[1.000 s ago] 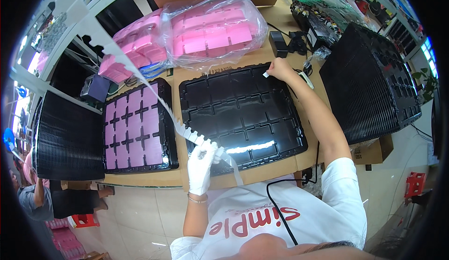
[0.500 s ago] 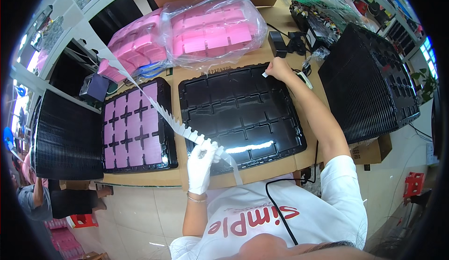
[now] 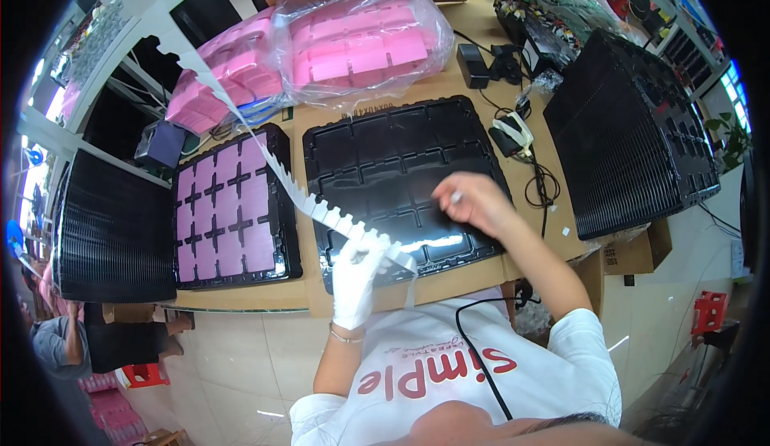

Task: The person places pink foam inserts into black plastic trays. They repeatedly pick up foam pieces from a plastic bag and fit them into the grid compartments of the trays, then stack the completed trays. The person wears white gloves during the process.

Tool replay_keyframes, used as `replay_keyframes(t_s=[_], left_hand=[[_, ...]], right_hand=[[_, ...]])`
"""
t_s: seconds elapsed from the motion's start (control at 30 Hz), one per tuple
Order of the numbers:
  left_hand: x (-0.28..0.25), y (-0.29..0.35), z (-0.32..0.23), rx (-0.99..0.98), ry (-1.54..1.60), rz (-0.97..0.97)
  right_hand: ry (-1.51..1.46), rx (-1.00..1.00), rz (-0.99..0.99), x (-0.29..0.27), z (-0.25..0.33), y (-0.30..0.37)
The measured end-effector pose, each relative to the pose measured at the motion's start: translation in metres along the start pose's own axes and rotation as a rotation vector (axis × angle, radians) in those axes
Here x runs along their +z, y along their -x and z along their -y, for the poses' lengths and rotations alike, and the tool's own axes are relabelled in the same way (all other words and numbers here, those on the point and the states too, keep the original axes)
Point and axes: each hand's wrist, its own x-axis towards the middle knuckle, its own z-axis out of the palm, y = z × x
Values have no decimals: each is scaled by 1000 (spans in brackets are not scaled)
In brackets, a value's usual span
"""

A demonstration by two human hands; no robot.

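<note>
My left hand (image 3: 358, 279), in a white glove, pinches a long white strip of label-like tabs (image 3: 314, 208). The strip curves up to the far left, and its other end folds down past my fingers. Under it lies a black plastic tray (image 3: 353, 175) with shallow compartments. My bare right hand (image 3: 477, 205) is over the tray's right part, slightly blurred, its fingers curled round a small white piece like a label.
A black tray with pink sheets (image 3: 227, 191) sits to the left. Tall stacks of black trays (image 3: 112, 229) flank the table, another stack (image 3: 618, 141) being at right. Bagged pink foam (image 3: 361, 45), a black adapter (image 3: 473, 66) and cables (image 3: 544, 185) lie behind and right.
My right hand has come from the tray's far right corner toward me, still with a small white piece. My left hand has shifted slightly to the right and away from me with the strip.
</note>
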Motion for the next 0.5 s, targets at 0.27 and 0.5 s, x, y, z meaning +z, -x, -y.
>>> replay_keyframes(t_s=[0.27, 0.5], left_hand=[[19, 11, 4, -62, 94, 37], [20, 0, 17, 5, -45, 47]], right_hand=[[710, -405, -159, 61, -60, 46], [807, -560, -241, 63, -61, 59]])
